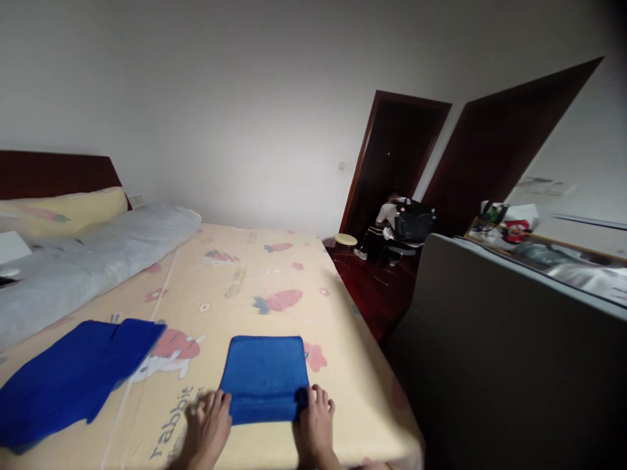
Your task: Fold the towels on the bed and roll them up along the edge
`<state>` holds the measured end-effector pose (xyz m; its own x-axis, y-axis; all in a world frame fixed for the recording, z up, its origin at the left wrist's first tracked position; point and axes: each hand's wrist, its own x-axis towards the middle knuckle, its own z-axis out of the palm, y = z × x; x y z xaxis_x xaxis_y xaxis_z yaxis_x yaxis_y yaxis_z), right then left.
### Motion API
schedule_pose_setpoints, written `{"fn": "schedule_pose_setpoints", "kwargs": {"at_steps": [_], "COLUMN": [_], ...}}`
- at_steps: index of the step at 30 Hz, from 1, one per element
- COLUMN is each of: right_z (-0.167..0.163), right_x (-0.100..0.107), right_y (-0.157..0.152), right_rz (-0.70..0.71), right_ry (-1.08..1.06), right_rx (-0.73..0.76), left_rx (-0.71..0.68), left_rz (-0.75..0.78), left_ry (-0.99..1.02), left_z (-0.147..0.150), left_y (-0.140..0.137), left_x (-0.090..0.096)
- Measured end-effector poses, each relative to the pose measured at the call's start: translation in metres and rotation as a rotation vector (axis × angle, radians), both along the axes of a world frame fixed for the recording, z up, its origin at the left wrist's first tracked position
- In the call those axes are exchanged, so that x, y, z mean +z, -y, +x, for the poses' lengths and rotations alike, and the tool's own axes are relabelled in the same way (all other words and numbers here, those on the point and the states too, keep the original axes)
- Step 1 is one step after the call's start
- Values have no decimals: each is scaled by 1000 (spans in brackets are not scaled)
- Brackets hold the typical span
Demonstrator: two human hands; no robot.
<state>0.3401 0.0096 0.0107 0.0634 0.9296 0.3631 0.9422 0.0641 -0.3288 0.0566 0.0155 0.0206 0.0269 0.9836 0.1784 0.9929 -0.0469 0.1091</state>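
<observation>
A blue cloth [267, 365] lies flat on the bed, its near edge folded over into a strip. My left hand [214, 418] has its fingers closed at the left end of that strip. At the right end, my right hand [319, 418] pinches the cloth with curled fingers, and a small dark patch shows beside the fingertips. Farther left, several darker blue cloths [73, 372] lie spread and overlapping, apart from both hands.
The bed sheet [279, 264] is yellow with carrots and a rabbit. A grey rolled quilt [112, 238] and a pillow [78, 212] lie at the left. A dark panel [490, 352] stands right of the bed. Beyond are a stool [345, 240] and a seated person [386, 219].
</observation>
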Motion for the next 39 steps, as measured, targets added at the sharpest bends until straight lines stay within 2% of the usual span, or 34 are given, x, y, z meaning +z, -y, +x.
{"fn": "schedule_pose_setpoints", "kwargs": {"at_steps": [1,5,7,9,13,15,17,20,22,24,27,30,32,33,36,37,39], "right_z": [-11,-53,-56,-40,9,13,-4,-44,-58,-50,-11,18,14,5,-31,-41,-50], "right_x": [-5,-21,-23,-20,-10,-7,-5,-1,2,3,0,-5,-5,-4,0,2,4], "right_y": [0,4,5,4,0,0,2,3,-2,-11,-23,-28,-26,-24,-21,-22,-28], "right_rz": [17,-8,-28,-44,-126,-151,-154,-171,-201,-221,-242,-233,-187,-169,-191,-217,-261], "right_ry": [-14,-46,-42,-26,29,36,8,-59,-78,-66,-17,23,26,20,-25,-43,-68], "right_rx": [54,412,430,364,176,131,228,502,537,422,197,73,69,118,414,487,503], "left_rx": [-54,-435,-495,-455,-244,-179,-253,-469,-482,-387,-177,-37,-69,-144,-448,-500,-441], "left_rz": [29,102,144,159,182,208,217,203,162,92,13,64,156,192,197,170,95], "left_ry": [-4,99,103,69,5,-4,-7,3,10,5,-30,-74,-77,-72,-44,-33,-16], "left_z": [10,43,42,25,-19,-23,-7,33,46,39,2,-23,-18,-8,31,42,55], "left_y": [-2,-7,-7,-5,-2,-1,0,-2,-7,-13,-22,-24,-22,-21,-20,-22,-29], "left_x": [-8,-41,-52,-57,-59,-59,-58,-51,-43,-36,-28,-27,-30,-32,-39,-40,-40]}}
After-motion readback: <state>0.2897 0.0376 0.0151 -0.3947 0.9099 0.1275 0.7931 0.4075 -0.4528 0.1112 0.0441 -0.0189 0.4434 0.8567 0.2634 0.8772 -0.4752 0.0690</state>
